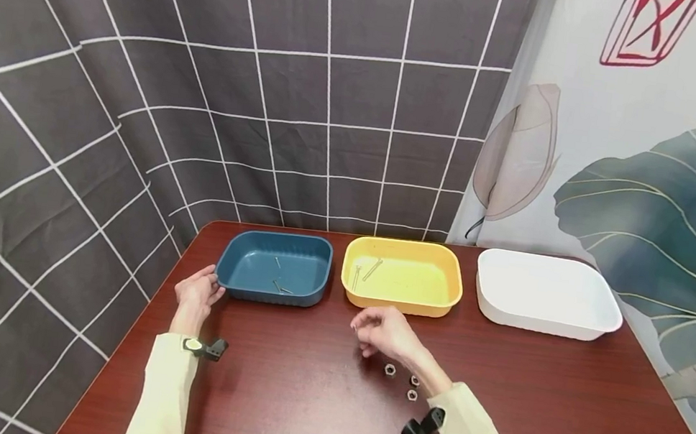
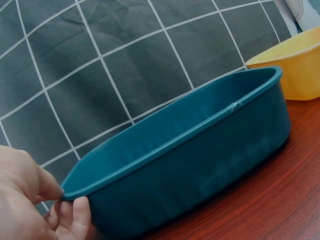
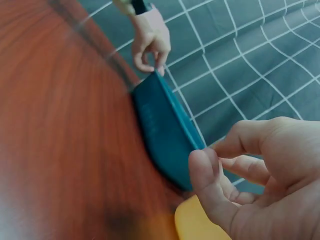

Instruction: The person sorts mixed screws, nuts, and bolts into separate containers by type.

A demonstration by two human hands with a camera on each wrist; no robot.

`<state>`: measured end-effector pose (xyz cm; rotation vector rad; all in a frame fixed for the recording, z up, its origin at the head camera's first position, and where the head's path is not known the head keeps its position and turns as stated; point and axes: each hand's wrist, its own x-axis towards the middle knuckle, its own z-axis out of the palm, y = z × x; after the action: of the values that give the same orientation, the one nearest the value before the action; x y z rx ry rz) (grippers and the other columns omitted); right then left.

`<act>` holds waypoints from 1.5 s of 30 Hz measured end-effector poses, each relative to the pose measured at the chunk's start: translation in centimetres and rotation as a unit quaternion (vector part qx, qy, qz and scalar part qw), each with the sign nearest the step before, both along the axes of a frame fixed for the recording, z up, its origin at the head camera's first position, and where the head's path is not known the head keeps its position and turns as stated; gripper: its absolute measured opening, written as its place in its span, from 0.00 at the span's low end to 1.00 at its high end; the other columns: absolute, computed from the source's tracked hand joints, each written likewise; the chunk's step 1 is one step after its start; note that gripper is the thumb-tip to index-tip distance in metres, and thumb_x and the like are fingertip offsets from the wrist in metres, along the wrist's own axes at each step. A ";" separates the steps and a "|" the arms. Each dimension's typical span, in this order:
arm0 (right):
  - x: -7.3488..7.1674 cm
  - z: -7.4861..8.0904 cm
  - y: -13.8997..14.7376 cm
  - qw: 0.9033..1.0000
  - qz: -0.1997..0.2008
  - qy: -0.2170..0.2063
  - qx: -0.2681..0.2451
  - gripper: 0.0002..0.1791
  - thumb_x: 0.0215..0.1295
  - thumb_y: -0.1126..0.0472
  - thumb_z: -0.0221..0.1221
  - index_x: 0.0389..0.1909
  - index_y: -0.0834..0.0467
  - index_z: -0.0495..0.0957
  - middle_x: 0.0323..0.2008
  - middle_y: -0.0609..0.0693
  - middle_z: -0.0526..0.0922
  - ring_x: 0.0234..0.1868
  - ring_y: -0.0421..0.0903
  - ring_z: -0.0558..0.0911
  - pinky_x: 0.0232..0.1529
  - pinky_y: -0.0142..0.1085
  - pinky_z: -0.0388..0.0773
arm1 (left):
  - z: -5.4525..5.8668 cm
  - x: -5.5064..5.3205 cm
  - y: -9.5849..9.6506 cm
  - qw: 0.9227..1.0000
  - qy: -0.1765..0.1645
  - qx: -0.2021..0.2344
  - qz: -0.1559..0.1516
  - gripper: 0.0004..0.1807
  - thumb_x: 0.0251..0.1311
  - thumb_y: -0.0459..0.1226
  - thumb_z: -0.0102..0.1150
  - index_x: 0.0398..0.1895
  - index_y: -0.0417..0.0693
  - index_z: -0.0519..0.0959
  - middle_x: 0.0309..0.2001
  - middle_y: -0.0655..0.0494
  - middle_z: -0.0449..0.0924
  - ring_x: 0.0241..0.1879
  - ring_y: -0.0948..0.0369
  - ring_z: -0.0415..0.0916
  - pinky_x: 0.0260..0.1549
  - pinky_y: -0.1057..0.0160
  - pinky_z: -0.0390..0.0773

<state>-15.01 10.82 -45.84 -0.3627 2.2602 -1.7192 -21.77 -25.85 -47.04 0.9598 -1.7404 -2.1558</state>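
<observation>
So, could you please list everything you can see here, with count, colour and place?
blue tray: one, dark blue, table's left rear, a few thin metal pieces inside
yellow tray: one, yellow, centre rear, thin metal pieces inside
white tray: one, white, right rear
nuts: three, silver, on the table beside the right wrist
table: one, reddish-brown wood
left hand: grips the blue tray's corner rim
right hand: fingers curled, above the table; whether it holds anything is unclear

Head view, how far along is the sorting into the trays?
Done: thin metal pieces lie in the blue tray and yellow tray. In hand: left hand holds the blue rim; right hand hovers. Left: three nuts on the table; white tray looks empty.
</observation>
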 end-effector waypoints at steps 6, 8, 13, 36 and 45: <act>-3.4 1.3 -3.1 0.997 -0.030 -0.052 -0.039 0.07 0.57 0.77 0.58 0.35 0.70 0.82 0.22 0.54 0.78 0.19 0.43 0.78 0.26 0.39 0.88 | -0.3 -0.3 0.4 1.000 0.005 -0.002 0.004 0.23 0.63 0.23 0.51 0.62 0.36 0.78 0.23 0.57 0.77 0.19 0.67 0.72 0.23 0.73 0.84; -4.4 1.5 -4.1 0.996 -0.047 -0.065 -0.046 0.07 0.59 0.76 0.58 0.37 0.71 0.82 0.23 0.54 0.79 0.18 0.43 0.78 0.28 0.41 0.89 | -0.5 -0.3 0.6 1.000 0.006 -0.002 0.001 0.23 0.63 0.22 0.51 0.62 0.36 0.78 0.23 0.58 0.76 0.19 0.67 0.72 0.22 0.73 0.83; -6.2 1.2 -6.4 0.992 -0.090 -0.080 -0.049 0.08 0.62 0.76 0.59 0.41 0.72 0.83 0.24 0.57 0.80 0.18 0.42 0.79 0.31 0.44 0.89 | -1.3 -0.3 1.2 1.000 -0.002 0.003 -0.010 0.23 0.63 0.22 0.50 0.63 0.34 0.77 0.21 0.58 0.75 0.17 0.68 0.71 0.20 0.74 0.82; -7.6 2.5 -8.9 0.990 -0.128 -0.033 -0.055 0.09 0.62 0.74 0.55 0.40 0.70 0.82 0.20 0.55 0.80 0.21 0.46 0.83 0.31 0.43 0.89 | -1.1 -0.2 1.2 1.000 -0.003 0.005 -0.003 0.24 0.63 0.23 0.53 0.64 0.35 0.75 0.25 0.57 0.78 0.19 0.67 0.74 0.23 0.72 0.85; -5.8 2.6 -4.1 0.990 -0.113 -0.031 -0.083 0.12 0.66 0.73 0.54 0.47 0.76 0.78 0.24 0.59 0.80 0.20 0.42 0.80 0.26 0.38 0.88 | -0.2 0.6 0.0 1.000 0.009 0.001 0.023 0.24 0.66 0.26 0.55 0.65 0.32 0.72 0.24 0.61 0.79 0.19 0.69 0.76 0.24 0.71 0.85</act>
<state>-20.78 6.70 -43.22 -0.0859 2.1901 -2.0089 -21.15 -25.82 -47.27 0.9677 -1.6915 -2.1319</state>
